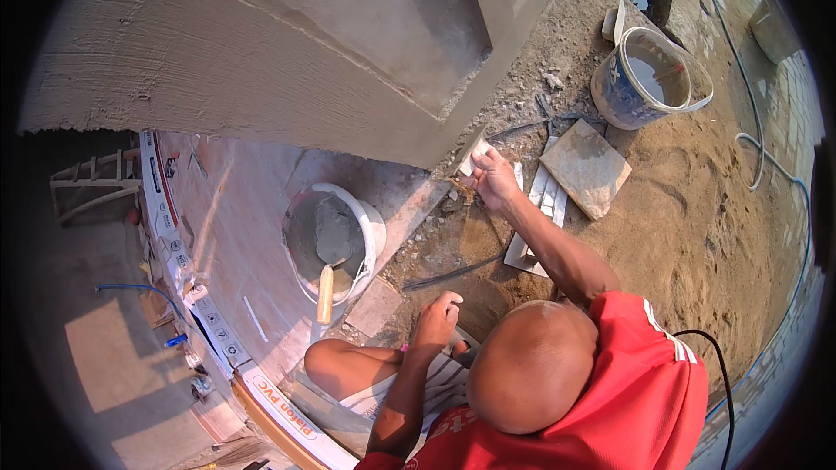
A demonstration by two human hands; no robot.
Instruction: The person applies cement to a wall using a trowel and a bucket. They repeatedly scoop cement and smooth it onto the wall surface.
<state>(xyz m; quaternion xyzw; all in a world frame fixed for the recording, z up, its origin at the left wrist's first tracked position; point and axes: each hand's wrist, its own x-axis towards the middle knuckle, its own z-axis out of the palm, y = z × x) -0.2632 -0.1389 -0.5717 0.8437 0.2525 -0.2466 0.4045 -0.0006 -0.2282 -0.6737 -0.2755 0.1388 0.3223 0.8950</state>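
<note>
Two hands show, and both belong to a worker in a red shirt crouched below the camera; the wearer's own hands are out of view, so their fingers cannot be judged.

The worker's far hand (493,177) is at the foot of the column (261,52), fingers grasping a pale tile piece (473,153) pressed to the column's lower corner. His near hand (438,312) rests by his knee, fingers loosely curled and holding nothing that can be made out.

Left of the column's foot stands a mortar bucket (370,226) with a trowel (326,283) in it. Right of the foot lie cut strips (544,196) and a slab (585,167) on the sand. Farther right is a water bucket (649,78), with a hose (766,157) beyond it.

Assessment: the column faces are plastered. Tiling at its foot appears barely begun, with one piece being fitted. The strips are unlaid and mortar remains in the bucket, so most of the work is left.
</note>
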